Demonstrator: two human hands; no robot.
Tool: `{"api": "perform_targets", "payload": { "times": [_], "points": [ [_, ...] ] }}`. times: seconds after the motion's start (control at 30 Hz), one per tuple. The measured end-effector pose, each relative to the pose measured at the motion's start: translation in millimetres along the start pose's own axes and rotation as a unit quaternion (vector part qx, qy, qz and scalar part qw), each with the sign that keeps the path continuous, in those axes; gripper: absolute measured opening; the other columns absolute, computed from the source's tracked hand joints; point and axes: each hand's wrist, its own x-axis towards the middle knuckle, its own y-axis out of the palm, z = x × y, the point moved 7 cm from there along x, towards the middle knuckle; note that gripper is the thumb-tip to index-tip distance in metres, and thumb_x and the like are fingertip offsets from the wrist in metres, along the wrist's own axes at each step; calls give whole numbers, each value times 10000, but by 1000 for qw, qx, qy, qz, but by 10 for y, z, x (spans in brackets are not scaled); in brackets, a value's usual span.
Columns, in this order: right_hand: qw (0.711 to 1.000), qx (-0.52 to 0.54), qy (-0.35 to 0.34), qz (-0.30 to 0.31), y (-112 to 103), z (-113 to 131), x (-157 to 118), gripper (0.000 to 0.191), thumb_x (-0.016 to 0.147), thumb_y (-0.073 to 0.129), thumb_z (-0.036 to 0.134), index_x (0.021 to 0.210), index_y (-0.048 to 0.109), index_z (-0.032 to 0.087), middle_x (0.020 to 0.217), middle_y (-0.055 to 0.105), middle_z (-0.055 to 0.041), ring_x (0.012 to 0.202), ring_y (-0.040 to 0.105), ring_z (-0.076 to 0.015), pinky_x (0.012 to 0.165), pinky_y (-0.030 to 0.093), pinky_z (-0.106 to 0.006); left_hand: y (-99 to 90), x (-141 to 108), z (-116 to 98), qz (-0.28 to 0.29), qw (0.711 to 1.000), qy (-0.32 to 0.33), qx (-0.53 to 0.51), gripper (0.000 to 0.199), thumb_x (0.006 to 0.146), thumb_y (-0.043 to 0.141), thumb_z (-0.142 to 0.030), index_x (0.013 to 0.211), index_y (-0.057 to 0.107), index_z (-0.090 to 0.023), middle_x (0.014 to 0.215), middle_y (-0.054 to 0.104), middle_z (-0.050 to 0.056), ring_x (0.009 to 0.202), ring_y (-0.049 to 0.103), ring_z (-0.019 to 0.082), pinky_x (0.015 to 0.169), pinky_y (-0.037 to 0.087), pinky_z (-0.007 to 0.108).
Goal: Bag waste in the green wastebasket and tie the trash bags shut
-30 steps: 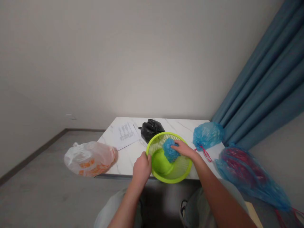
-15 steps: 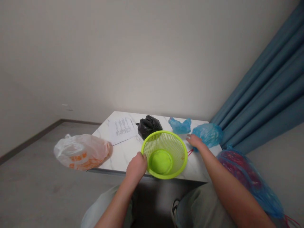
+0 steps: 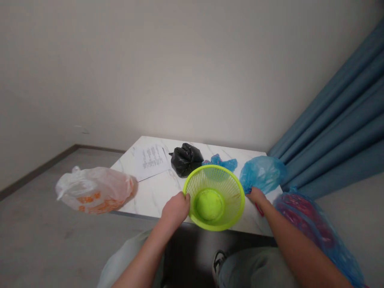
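My left hand point(image 3: 176, 209) is closed on the left rim of a lime-green plastic basket point(image 3: 237, 218). The basket tilts toward me over the table's front edge, and nothing shows inside it. To its right, my right hand point(image 3: 257, 195) is closed around the gathered end of a blue plastic bag point(image 3: 265, 174). Something red and thin, like a cord point(image 3: 259, 209), shows below that hand. A smaller crumpled blue bag point(image 3: 229, 164) lies behind the basket, partly hidden by its rim. Beside it sits a knotted black plastic bag point(image 3: 186, 160).
Printed paper point(image 3: 153, 162) lies on the left of the white marbled table point(image 3: 144, 202). A white bag with orange print point(image 3: 96, 190) overhangs the left front edge. Another blue bag with red contents point(image 3: 315, 224) stands at the right, near blue curtains point(image 3: 336, 132). A wall point(image 3: 192, 80) rises behind.
My right hand has come back toward me and closed on the end of the right-hand blue bag. The smaller blue bag lies flatter and further left. The basket has shifted slightly right.
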Motion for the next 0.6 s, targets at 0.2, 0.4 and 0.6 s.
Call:
{"api": "perform_targets", "payload": {
  "times": [0.2,0.4,0.6],
  "points": [
    [985,77,-4,-151,-538,-10,-177,233,844,503,222,990,669,147,817,690,-146,758,669,-270,692,470,-350,-8,57,-58,3,999,-9,-41,540,983,241,-487,1009,637,-121,1066,709,228,1023,683,335,821,480,402],
    [932,191,-63,-302,-1359,245,-779,435,858,397,308,1204,570,109,1019,672,-177,904,641,-297,819,480,-399,-329,20,-347,-194,976,71,-73,353,957,406,-329,1160,554,-81,1187,628,213,1146,600,324,978,441,438],
    [846,250,-212,-421,-2193,697,-1473,317,812,465,275,1069,601,148,1066,646,-136,998,600,-264,911,470,-403,-897,-370,-1072,-259,880,343,-201,371,968,406,-210,1326,504,-214,1465,453,119,1398,392,230,1170,317,450]
  ]
}}
